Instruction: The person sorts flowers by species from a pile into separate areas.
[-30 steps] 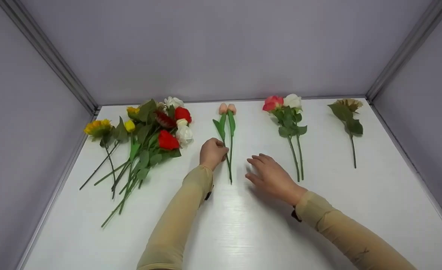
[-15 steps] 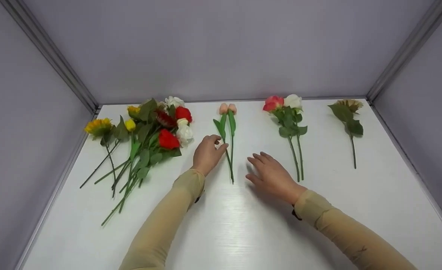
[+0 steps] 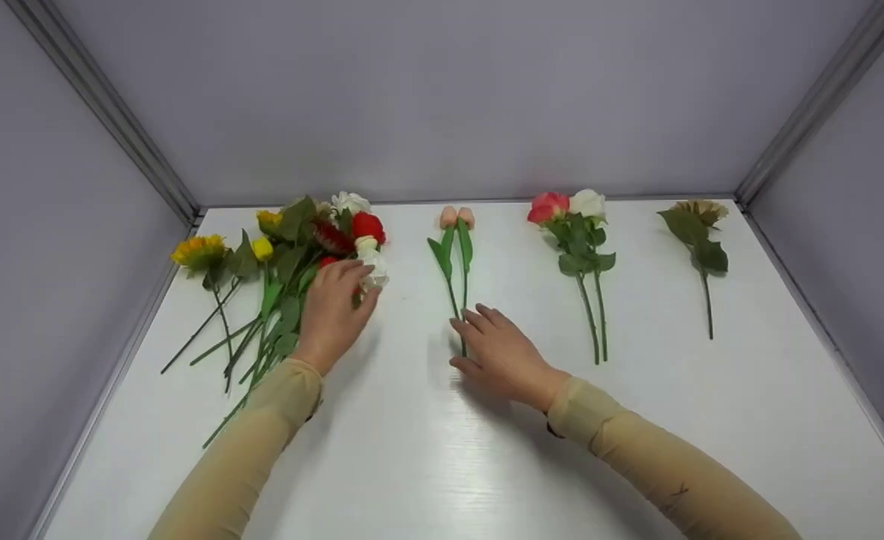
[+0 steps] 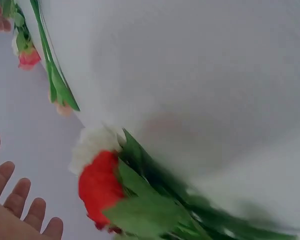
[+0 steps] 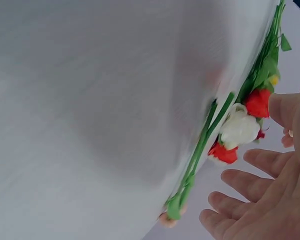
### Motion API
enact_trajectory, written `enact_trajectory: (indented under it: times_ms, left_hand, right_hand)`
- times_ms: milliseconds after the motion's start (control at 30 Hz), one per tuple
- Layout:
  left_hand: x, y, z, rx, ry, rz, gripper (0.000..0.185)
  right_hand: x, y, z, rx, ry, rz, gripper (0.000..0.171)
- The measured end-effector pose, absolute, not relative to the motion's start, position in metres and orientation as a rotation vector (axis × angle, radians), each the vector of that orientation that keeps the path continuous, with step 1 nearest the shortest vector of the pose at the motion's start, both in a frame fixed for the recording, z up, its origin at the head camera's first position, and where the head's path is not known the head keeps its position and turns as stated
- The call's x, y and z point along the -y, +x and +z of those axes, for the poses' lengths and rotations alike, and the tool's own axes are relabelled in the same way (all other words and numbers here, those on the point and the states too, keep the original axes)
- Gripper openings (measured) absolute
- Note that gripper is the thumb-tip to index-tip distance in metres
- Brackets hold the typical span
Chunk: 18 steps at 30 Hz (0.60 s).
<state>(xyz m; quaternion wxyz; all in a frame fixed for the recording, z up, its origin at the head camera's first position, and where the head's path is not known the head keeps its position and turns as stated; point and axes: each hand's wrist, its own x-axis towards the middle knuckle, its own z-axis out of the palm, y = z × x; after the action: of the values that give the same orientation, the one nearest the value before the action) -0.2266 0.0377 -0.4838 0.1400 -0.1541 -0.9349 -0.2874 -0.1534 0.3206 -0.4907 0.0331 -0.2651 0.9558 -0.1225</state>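
A mixed pile of flowers [image 3: 292, 255], red, white and yellow, lies at the back left of the white table [image 3: 442, 465]. My left hand [image 3: 337, 300] lies over the pile's right side with its fingers straight, covering a red bloom [image 4: 97, 187] beside a white one. It grips nothing. Two peach tulips [image 3: 455, 247] lie side by side in the middle. My right hand [image 3: 491, 345] rests flat on the lower ends of their stems, fingers spread. The right wrist view shows that open hand [image 5: 260, 200] near the tulip stems [image 5: 200, 150].
A pink and a white rose [image 3: 577, 232] lie together right of the tulips. A single brownish flower [image 3: 697, 232] lies at the far right. A sunflower [image 3: 198, 251] sits at the pile's left edge. Grey walls close the table on three sides.
My left hand let go of the tulip stem and moved left onto the flower pile. My right hand slid left onto the tulips' stem ends.
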Motion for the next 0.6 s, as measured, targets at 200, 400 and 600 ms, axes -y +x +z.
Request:
enact_trajectory:
  times_ms: [200,400,600]
  left_hand:
    - [0.042,-0.232,-0.489,2.731,-0.158,-0.793,0.035]
    - [0.113,-0.226,-0.509,2.792,0.259,-0.805,0.037]
    - [0.150,-0.216,-0.519,2.896,0.558,-0.943,0.047]
  right_hand:
    - [-0.283,-0.149,-0.486,-2.925,-0.964,-0.277,0.063]
    - [-0.244,-0.139,-0.479,-2.871,-1.146,-0.267,0.064]
    - [-0.213,-0.126,-0.476,-2.838,-1.291,-0.250,0.064]
